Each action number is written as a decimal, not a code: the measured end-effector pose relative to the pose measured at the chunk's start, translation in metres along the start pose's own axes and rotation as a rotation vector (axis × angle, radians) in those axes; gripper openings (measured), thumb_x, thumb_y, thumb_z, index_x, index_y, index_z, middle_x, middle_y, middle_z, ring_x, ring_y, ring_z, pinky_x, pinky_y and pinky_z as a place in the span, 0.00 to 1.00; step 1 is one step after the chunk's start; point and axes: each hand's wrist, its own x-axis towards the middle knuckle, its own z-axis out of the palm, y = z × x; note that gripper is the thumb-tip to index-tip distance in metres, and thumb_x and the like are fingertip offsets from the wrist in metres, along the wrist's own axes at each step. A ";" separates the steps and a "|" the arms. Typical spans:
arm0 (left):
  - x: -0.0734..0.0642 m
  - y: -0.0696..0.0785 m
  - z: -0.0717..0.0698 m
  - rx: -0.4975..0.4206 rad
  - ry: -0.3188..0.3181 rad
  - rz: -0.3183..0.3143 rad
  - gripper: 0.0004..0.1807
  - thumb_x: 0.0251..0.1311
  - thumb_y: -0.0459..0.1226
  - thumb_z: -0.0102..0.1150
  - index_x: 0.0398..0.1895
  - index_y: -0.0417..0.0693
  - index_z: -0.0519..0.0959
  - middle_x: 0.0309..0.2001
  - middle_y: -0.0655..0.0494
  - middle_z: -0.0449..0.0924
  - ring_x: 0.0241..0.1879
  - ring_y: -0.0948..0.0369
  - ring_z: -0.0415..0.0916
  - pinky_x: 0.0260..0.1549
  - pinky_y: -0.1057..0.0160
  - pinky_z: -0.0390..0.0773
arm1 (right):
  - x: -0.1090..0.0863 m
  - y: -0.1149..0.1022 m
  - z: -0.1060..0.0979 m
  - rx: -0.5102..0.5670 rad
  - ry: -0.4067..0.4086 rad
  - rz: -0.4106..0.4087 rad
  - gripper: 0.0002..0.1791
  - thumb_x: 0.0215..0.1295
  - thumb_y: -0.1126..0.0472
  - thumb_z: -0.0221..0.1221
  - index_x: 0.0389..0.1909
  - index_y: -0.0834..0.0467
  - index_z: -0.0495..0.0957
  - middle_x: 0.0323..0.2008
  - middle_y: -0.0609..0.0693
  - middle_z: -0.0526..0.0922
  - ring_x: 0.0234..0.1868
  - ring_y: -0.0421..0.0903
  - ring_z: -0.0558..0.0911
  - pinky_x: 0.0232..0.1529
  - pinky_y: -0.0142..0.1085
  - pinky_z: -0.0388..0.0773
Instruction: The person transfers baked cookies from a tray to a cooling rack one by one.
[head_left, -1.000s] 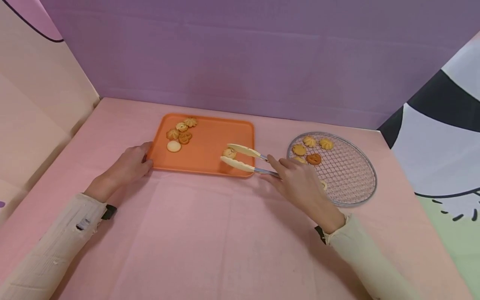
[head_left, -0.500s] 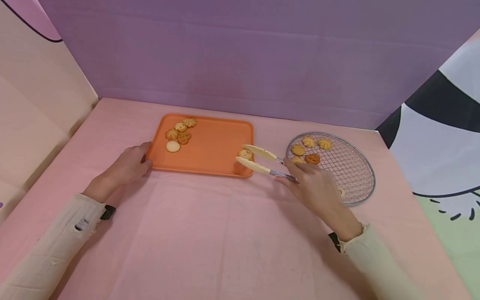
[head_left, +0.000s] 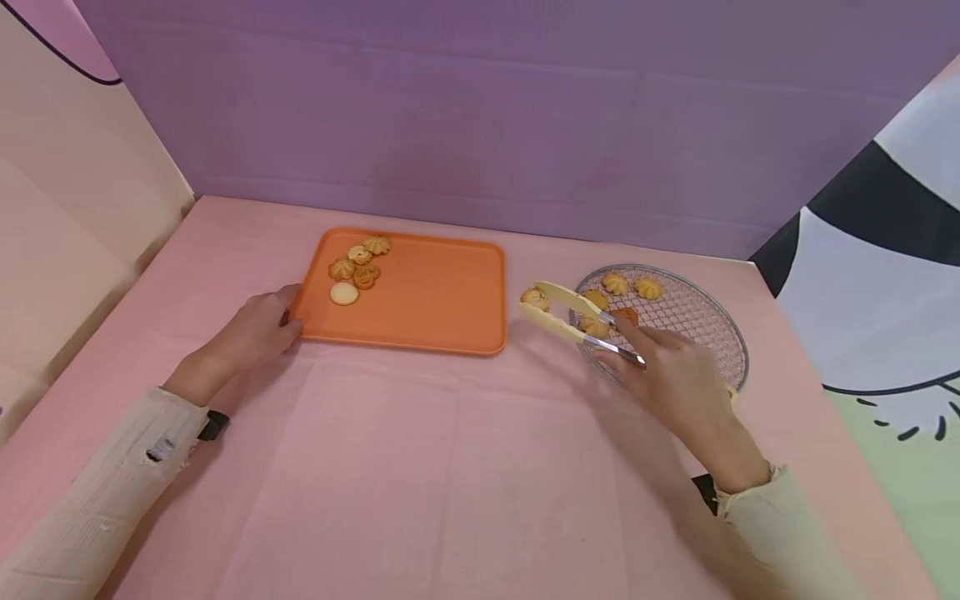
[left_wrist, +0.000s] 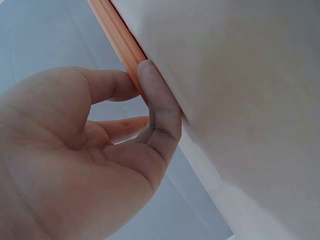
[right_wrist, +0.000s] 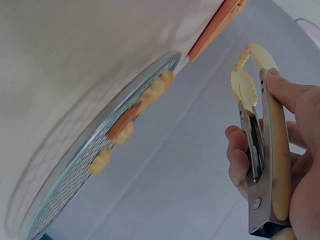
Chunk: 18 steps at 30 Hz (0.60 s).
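In the head view my left hand [head_left: 258, 329] pinches the left edge of an orange tray [head_left: 442, 296]; the left wrist view shows thumb and fingers on either side of the tray rim [left_wrist: 122, 47]. My right hand [head_left: 678, 379] grips metal tongs with cream tips [head_left: 555, 323]. Between those tips a round cookie [head_left: 535, 298] is held, over the gap between tray and wire rack [head_left: 693, 321]. In the right wrist view the tongs [right_wrist: 276, 160] lie between thumb and fingers. Several cookies [head_left: 342, 268] cluster at the tray's left side.
On the round wire rack sit several more cookies [head_left: 647, 288], mostly along its left and far side, some overlapped by the tongs and right hand. A purple wall [head_left: 450, 125] rises behind the pink-covered table [head_left: 397, 467].
My right hand has moved right, carrying the cookie in the tongs off the tray's right part to beside the rack. My left hand stays on the tray edge.
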 end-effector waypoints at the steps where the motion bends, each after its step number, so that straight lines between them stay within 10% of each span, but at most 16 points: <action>1: 0.000 0.000 0.000 -0.002 -0.002 -0.002 0.33 0.68 0.31 0.47 0.72 0.23 0.53 0.52 0.30 0.73 0.44 0.46 0.76 0.47 0.50 0.76 | -0.001 0.002 -0.001 -0.008 0.011 0.001 0.32 0.69 0.36 0.54 0.50 0.61 0.84 0.27 0.58 0.85 0.21 0.55 0.82 0.14 0.46 0.74; 8: 0.000 0.000 -0.001 -0.001 -0.005 -0.003 0.33 0.68 0.31 0.47 0.72 0.23 0.53 0.52 0.30 0.73 0.43 0.47 0.76 0.46 0.50 0.75 | -0.012 0.021 -0.009 -0.014 0.004 0.080 0.42 0.69 0.30 0.46 0.50 0.65 0.84 0.29 0.64 0.86 0.23 0.58 0.84 0.17 0.51 0.76; 18: -0.003 0.001 -0.001 -0.015 -0.014 -0.017 0.33 0.69 0.31 0.47 0.73 0.24 0.51 0.56 0.28 0.71 0.45 0.45 0.75 0.51 0.46 0.75 | -0.030 0.050 -0.019 -0.087 0.019 0.175 0.37 0.66 0.30 0.52 0.48 0.61 0.85 0.18 0.59 0.83 0.12 0.55 0.75 0.09 0.39 0.54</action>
